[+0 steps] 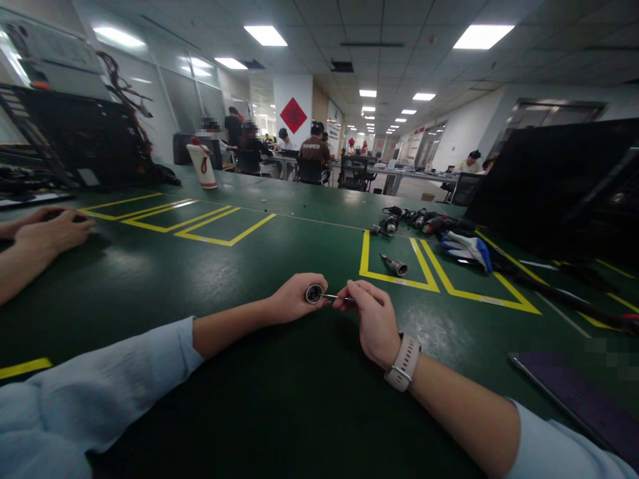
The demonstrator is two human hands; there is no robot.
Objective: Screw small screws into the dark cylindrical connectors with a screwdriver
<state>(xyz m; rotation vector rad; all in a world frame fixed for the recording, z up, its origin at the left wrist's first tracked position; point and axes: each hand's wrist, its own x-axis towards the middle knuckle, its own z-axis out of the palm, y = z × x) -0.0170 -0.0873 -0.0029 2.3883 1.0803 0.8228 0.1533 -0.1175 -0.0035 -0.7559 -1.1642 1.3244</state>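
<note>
Near the middle of the green table, my left hand (pixel 295 297) is closed round a round metal socket (pixel 314 293), its hollow end turned toward the camera. My right hand (pixel 368 319), with a pale watch strap on the wrist, pinches a thin metal tool (pixel 329 297). The tool's thin shaft reaches left to the opening of the socket; whether its tip touches the inside is too small to tell. Beyond my right hand, another metal socket with a pointed shank (pixel 398 267) lies inside a yellow taped outline.
Another person's hands (pixel 52 233) are at the left. A white cup (pixel 202 165) stands farther back. At the right lie dark tools with cables (pixel 392 223), a blue and white glove (pixel 466 251) and a flat dark device (pixel 564 392). Large black panels flank the table.
</note>
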